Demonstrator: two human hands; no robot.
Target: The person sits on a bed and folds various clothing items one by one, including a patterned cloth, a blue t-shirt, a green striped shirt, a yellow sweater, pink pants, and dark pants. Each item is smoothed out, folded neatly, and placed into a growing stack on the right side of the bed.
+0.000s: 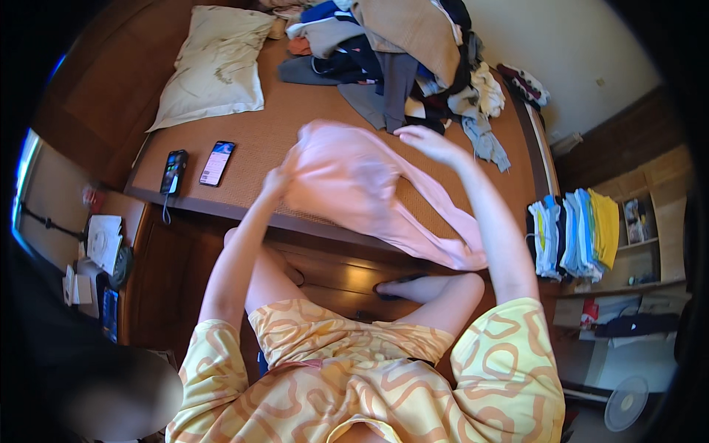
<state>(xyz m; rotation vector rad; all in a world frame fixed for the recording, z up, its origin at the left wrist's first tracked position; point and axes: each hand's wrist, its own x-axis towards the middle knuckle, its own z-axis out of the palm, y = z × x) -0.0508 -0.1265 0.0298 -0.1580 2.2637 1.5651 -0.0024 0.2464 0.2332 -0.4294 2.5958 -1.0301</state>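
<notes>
A pink garment (343, 171) with two long sleeves or legs lies spread across the near edge of the bed. It is partly blurred, with a greyish patch near its middle. My left hand (278, 180) grips its left edge, and the fingertips are hard to make out against the cloth. The long ends of the garment trail to the right, under my right forearm. Raised over the bed beyond the garment, my right hand (425, 141) has its fingers stretched out and holds nothing.
A heap of mixed clothes (382, 61) covers the far side of the bed mat (310, 105). A pillow (221, 66) lies at the upper left. Two smartphones, one cabled (174, 173) and one lit (217, 163), rest near the left edge. Folded clothes (576, 232) stand at right.
</notes>
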